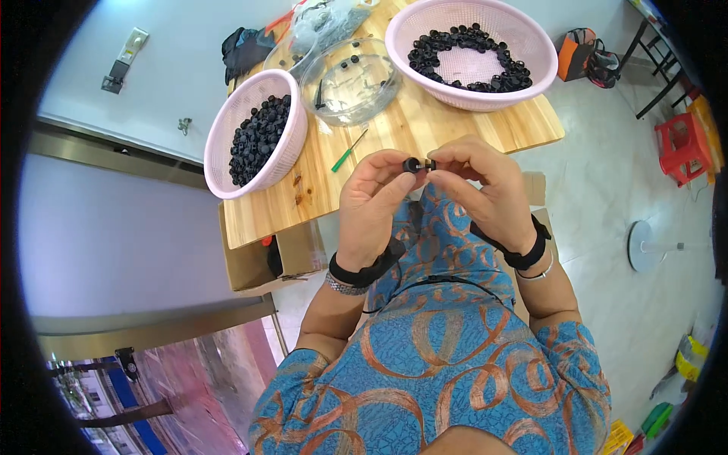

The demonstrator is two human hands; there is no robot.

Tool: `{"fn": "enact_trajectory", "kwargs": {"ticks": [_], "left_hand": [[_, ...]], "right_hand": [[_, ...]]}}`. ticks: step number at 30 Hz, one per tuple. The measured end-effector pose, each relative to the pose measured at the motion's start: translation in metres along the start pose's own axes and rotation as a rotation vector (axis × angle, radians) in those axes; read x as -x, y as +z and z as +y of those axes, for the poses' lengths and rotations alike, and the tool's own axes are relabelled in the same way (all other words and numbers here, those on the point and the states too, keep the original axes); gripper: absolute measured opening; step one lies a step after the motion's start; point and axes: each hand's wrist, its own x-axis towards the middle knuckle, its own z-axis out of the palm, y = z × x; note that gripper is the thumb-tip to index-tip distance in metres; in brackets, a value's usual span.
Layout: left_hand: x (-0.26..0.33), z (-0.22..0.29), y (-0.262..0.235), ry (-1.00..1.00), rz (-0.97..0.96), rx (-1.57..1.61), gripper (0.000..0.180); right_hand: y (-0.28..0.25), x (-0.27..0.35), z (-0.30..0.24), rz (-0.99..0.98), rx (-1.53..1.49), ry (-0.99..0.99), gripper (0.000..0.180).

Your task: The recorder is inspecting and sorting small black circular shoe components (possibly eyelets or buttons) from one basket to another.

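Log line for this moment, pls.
left hand: pinches round black part | right hand: pinches small dark piece beside it, contact unclear | wooden table: green-handled tool, left pink basket, right pink basket, both holding black pieces

left fingers (396,187) and right fingers (455,184) pinch small black parts (412,164) near a wooden table (417,117).

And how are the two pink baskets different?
The left basket has black parts heaped together; the right basket has them ringed around a bare middle. The left basket looks smaller, the right basket wider. Both are pink and hold black parts.
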Motion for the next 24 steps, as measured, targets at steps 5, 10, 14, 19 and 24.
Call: {"fn": "enact_trajectory", "kwargs": {"ticks": [5, 10, 14, 19, 24], "left_hand": [[-0.004, 0.002, 0.003, -0.118, 0.000, 0.158, 0.022], [-0.005, 0.001, 0.015, -0.042, -0.028, 0.017, 0.022], [-0.006, -0.001, 0.019, -0.023, -0.071, -0.102, 0.025], [-0.005, 0.004, 0.026, 0.080, -0.096, -0.248, 0.028], [-0.008, 0.005, 0.030, 0.165, -0.136, -0.306, 0.027]], "right_hand": [[-0.013, 0.005, 0.015, 0.012, -0.667, 0.361, 0.021], [-0.019, 0.010, 0.027, 0.044, -0.955, 0.401, 0.022], [-0.024, 0.014, 0.033, -0.002, -1.039, 0.327, 0.020], [-0.025, 0.015, 0.038, -0.080, -1.075, 0.258, 0.019], [-0.021, 0.015, 0.032, 0.013, -0.977, 0.264, 0.020]]}}
